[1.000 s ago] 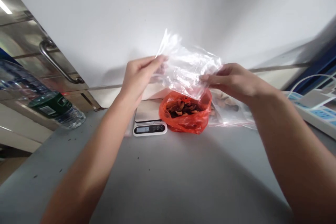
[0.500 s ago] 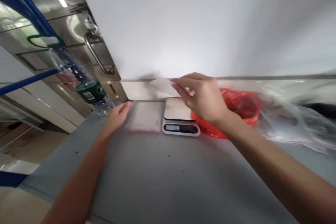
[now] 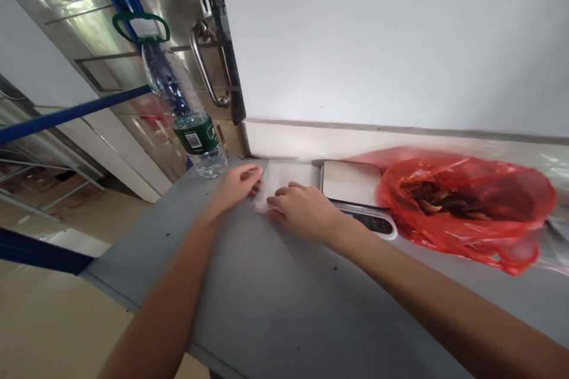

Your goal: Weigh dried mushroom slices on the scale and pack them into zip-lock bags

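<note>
A stack of clear plastic bags [image 3: 288, 173] lies on the grey table, left of a small white scale [image 3: 351, 182]. My right hand [image 3: 304, 208] is over the front of the stack, its curled fingers closed on the bags' near edge. At the stack's left edge is my left hand [image 3: 235, 188], fingers loosely bent and apart, with nothing visible in them. The scale's pan is bare; my right wrist partly covers its display. Right of the scale, an open red plastic bag [image 3: 471, 240] contains dry brown pieces [image 3: 444, 200].
A large clear bottle [image 3: 195, 124] with a green label and handle stands at the table's back left corner. Behind the grey table [image 3: 284, 302] rises a white wall [image 3: 391, 41]. Blue metal bars [image 3: 75, 112] are at the left, and clear plastic [image 3: 558, 240] lies far right.
My right hand has come down from above the scale to the bag stack; the whitish, blurred film it held up is no longer distinct. The view has shifted, showing more of the red bag's contents.
</note>
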Tool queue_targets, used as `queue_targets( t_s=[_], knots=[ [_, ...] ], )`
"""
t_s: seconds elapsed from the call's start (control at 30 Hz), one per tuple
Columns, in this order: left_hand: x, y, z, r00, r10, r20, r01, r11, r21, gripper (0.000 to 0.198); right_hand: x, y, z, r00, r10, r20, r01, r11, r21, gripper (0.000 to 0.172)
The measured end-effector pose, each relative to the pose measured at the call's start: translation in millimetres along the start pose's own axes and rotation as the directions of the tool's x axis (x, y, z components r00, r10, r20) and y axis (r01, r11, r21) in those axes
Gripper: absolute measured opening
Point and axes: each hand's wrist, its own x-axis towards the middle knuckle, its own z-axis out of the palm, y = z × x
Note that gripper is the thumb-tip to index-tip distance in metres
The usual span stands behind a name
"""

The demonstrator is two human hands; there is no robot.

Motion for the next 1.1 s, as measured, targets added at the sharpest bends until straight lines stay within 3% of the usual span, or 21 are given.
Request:
queue_targets(
  t_s=[0.13,0.23,0.33,0.4,0.57,0.7,0.87,0.93,1.03,1.1],
  knots=[
    [5.5,2.5,2.3,0.972,0.231,0.038,-0.232,0.927,0.296,0.042,-10.2,9.9,-6.3,0.999,-0.025,0.021,0.025,1.0,0.008,0.029],
    [17.9,4.5,6.0,0.884,0.378,0.274,-0.467,0.697,0.544,0.053,-17.3,17.8,-9.2,0.999,-0.018,0.04,0.019,1.0,-0.012,0.028],
    [32.4,4.9,12.7,0.798,0.332,0.503,-0.596,0.558,0.578,0.054,-22.4,23.6,-5.4,0.999,-0.018,0.049,0.019,0.999,-0.038,0.028],
    [38.2,5.5,17.0,0.764,0.272,0.585,-0.629,0.513,0.584,0.051,-24.1,25.9,-0.2,0.999,-0.024,0.046,0.026,0.999,-0.04,0.028],
    [34.8,17.6,20.9,0.751,0.211,0.626,-0.645,0.44,0.625,0.05,-24.2,27.9,10.6,0.998,-0.062,0.005,0.062,0.998,-0.01,0.026],
    [34.9,33.6,22.6,0.729,0.212,0.651,-0.681,0.315,0.661,0.048,-30.8,30.7,16.2,0.993,-0.114,-0.017,0.115,0.991,0.069,0.027],
    [46.6,45.9,25.8,0.687,0.215,0.694,-0.726,0.204,0.657,0.05,-66.8,52.6,7.8,0.955,-0.228,-0.189,0.27,0.932,0.24,0.022],
    [49.5,49.6,26.7,0.648,0.312,0.694,-0.756,0.158,0.635,0.053,-90.8,70.9,-7.8,0.963,-0.129,-0.237,0.207,0.916,0.344,0.02],
    [48.2,60.6,35.3,0.551,0.545,0.632,-0.799,0.126,0.588,0.053,-131.0,107.1,-36.9,0.984,0.094,-0.153,-0.006,0.868,0.497,0.03],
    [42.1,74.7,51.4,0.484,0.675,0.556,-0.825,0.141,0.547,0.051,-155.6,133.8,-50.5,0.928,0.35,-0.125,-0.266,0.861,0.434,0.032]
  ],
)
